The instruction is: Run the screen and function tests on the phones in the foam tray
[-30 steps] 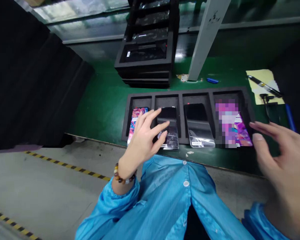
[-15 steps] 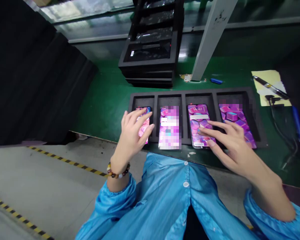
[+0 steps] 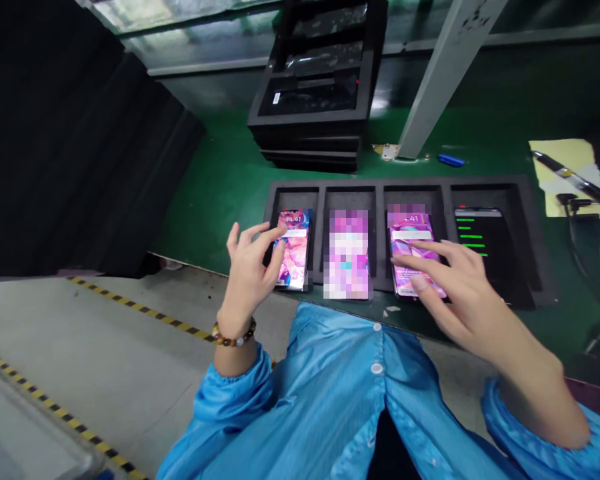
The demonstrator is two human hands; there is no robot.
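Several smartphones lie side by side in the compartments of a black foam tray. My left hand is over the left edge of the leftmost phone, its fingers apart, fingertips at the lit screen. The second phone is lit, its screen pixelated. Above the third phone my right hand spreads its fingers over the pink screen; whether they touch the glass I cannot tell. A black screen with green lines of text shows on the rightmost phone, partly covered by that hand.
Behind the tray stands a stack of black foam trays with dark items in the top one. A grey post, a blue pen cap, a yellow paper with a pen, and a cable are on the green table.
The rightmost phone's screen went from a purple picture to black with green lines. My left hand moved left, uncovering more of the leftmost phone. The view shifted slightly.
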